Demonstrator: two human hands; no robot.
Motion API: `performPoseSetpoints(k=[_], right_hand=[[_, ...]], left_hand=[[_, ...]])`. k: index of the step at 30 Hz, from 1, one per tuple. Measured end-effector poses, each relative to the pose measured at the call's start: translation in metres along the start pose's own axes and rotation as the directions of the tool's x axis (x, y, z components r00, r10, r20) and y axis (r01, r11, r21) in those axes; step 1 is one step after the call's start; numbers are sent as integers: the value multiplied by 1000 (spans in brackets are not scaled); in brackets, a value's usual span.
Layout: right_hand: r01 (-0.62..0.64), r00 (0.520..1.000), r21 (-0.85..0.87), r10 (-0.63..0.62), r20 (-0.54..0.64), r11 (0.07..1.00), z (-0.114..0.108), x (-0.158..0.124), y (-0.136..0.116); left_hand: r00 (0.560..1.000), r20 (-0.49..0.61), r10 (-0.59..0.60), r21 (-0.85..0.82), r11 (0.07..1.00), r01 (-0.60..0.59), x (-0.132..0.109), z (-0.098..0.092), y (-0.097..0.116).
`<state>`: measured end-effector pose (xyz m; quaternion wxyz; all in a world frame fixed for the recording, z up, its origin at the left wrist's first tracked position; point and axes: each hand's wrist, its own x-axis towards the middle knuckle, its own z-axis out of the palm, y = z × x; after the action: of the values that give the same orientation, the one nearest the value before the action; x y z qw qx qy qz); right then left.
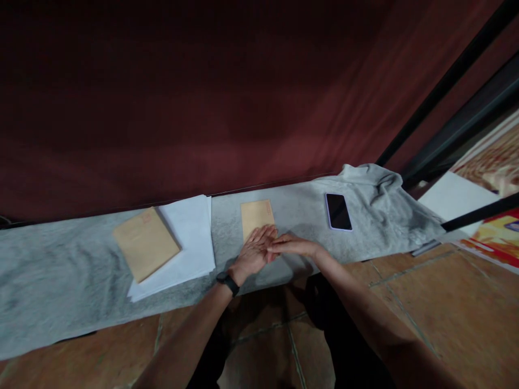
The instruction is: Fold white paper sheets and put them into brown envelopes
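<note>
A small brown envelope [256, 216] lies on the grey cloth [60, 275] in front of me. My left hand [255, 249], a black band at its wrist, rests flat with fingers stretched out over the envelope's near end. My right hand [292, 246] comes in from the right, fingers straight and together, their tips touching the left hand's fingers. Neither hand grips anything. To the left, a larger brown envelope [145, 243] lies on a stack of white paper sheets [190, 237].
A dark phone [338, 212] lies screen-up on the cloth to the right, near a rumpled fold [381, 189]. A dark red curtain [203, 108] hangs behind. Black bars [446, 81] and printed sheets [490, 162] stand at right. Tiled floor [425, 302] lies below.
</note>
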<state>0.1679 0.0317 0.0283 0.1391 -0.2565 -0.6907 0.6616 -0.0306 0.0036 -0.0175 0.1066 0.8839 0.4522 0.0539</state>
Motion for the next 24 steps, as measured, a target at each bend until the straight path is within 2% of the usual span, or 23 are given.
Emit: performPoseSetpoints(k=[2, 4, 6, 8, 10, 11, 13, 15, 18, 21, 24], right_hand=[[0, 993, 4, 0, -120, 1000, -5, 2, 6], [-15, 960, -1, 14, -279, 1000, -9, 7, 15], [-40, 889, -27, 24, -457, 999, -12, 12, 24], [-80, 794, -97, 4, -608, 992, -10, 18, 31], [-143, 709, -207, -46, -704, 968, -2, 23, 36], [-173, 693, -273, -80, -717, 946, 5, 24, 37], [-212, 727, -430, -153, -670, 877, 21, 26, 39], [-221, 785, -580, -211, -583, 784, 39, 27, 41], [-242, 851, -720, -214, -479, 650, 61, 25, 43], [-311, 875, -796, -171, -453, 519, 69, 22, 43], [-355, 867, -805, -154, -473, 476, 68, 20, 44]], left_hand=[[1000, -11, -5, -16, 1000, 5, -10, 1, 8], [1000, -10, -7, -22, 1000, 6, -20, 1, 17], [1000, -6, -3, -16, 1000, 3, -31, 1, 27], [1000, -15, -4, -4, 1000, 4, -42, -1, 37], [999, -43, -8, 8, 1000, 9, -50, -2, 46], [998, -61, -11, 12, 1000, 12, -53, -2, 50], [996, -86, -23, 13, 1000, 24, -56, -2, 55], [995, -87, -37, 12, 999, 38, -59, 1, 59], [997, -68, -39, 29, 999, 41, -62, 6, 62], [997, -56, -47, 39, 998, 50, -66, 10, 63], [995, -58, -77, 30, 996, 79, -71, 10, 64]])
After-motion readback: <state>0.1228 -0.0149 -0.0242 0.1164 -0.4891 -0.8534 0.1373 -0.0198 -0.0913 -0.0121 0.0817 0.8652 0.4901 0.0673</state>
